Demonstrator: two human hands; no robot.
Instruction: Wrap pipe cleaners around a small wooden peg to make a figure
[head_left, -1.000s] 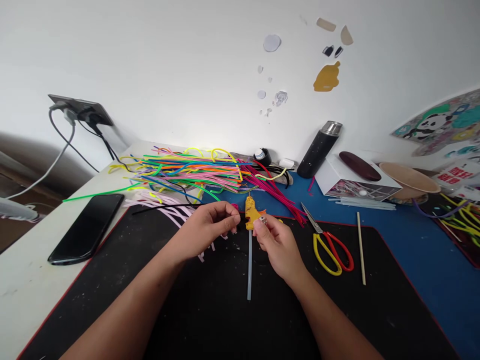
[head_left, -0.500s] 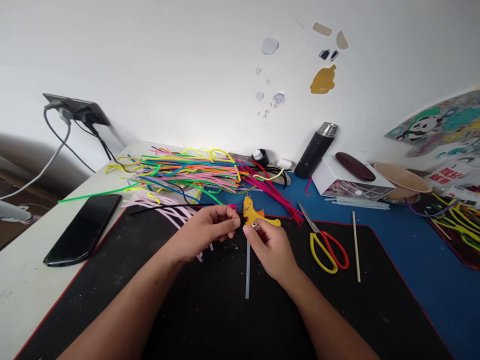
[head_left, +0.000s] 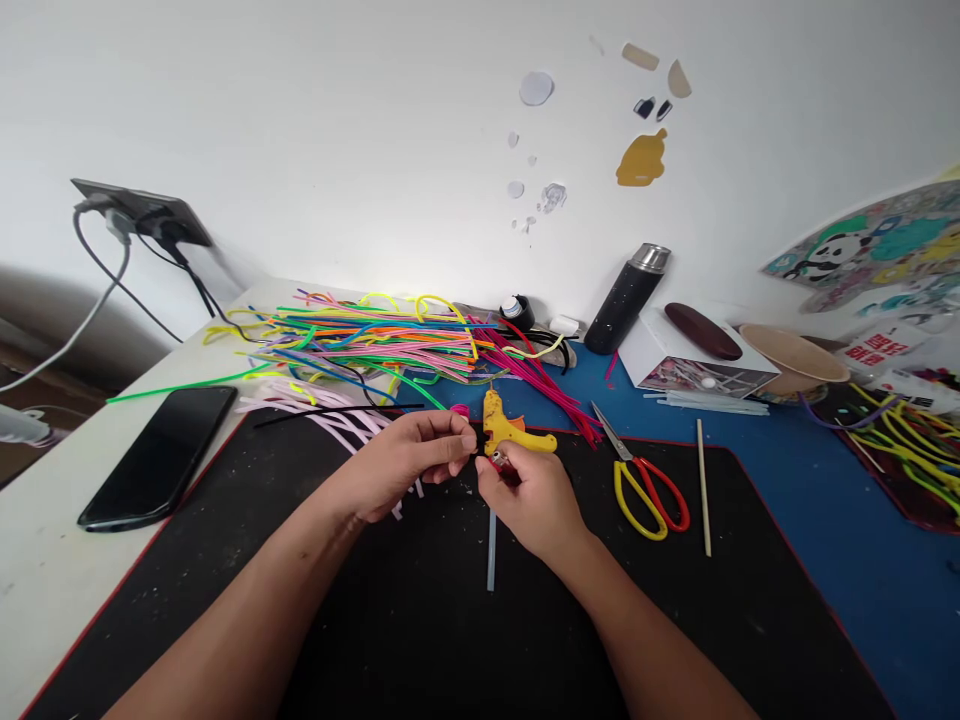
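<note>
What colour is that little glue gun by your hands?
The glue gun is yellow, seen clearly in the head view.

Matt black mat [head_left: 420, 620], glossy phone [head_left: 157, 455], fuzzy pipe cleaners [head_left: 375, 340], yellow plastic glue gun [head_left: 510, 432], speckled metal-capped flask [head_left: 626, 300]

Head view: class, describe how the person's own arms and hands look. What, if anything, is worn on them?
The left forearm and right forearm are bare, with no sleeve in view. The left hand and right hand wear no gloves, and no watch, ring or bracelet shows.
</note>
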